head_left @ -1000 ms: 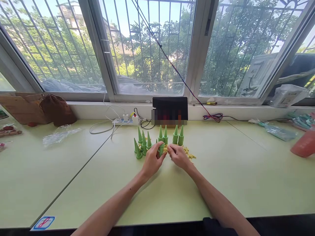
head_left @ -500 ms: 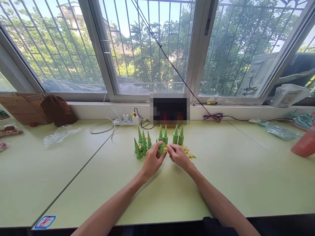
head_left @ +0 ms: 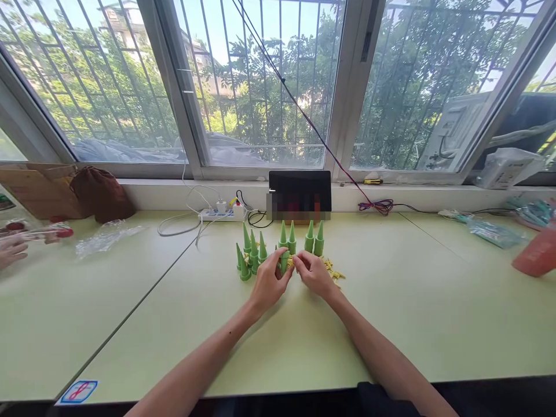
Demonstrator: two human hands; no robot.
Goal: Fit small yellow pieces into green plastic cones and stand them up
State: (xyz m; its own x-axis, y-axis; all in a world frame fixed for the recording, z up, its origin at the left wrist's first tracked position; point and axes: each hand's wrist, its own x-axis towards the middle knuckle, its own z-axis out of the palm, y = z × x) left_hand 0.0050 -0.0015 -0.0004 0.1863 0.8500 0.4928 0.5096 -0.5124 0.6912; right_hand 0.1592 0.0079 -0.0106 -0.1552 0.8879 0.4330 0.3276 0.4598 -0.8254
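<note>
My left hand [head_left: 270, 279] is closed around a green cylinder piece [head_left: 284, 263], thumb on the near side and index finger curled over its top. Close beside it, my right hand [head_left: 315, 273] is pinched, its fingertips at the side of that piece; whatever small thing they hold is hidden. Several green cone-topped pieces [head_left: 254, 255] stand to the left of my hands. Two more green cone-topped pieces [head_left: 288, 237] are upright just behind them, and another green pair [head_left: 314, 238] stands farther right. Small yellow pieces [head_left: 334, 271] lie scattered beside and behind my right hand.
Behind the green pieces a dark screen [head_left: 299, 188] leans by the window ledge. A power strip [head_left: 223, 215] with cables lies left of it. At the far left is another person's hand [head_left: 12, 250] near clear plastic. A red container [head_left: 536, 255] stands at the right.
My right fingertips have shifted slightly left, closer to the green cylinder piece. My left hand keeps its hold. Another person's hand has come into view at the far left.
</note>
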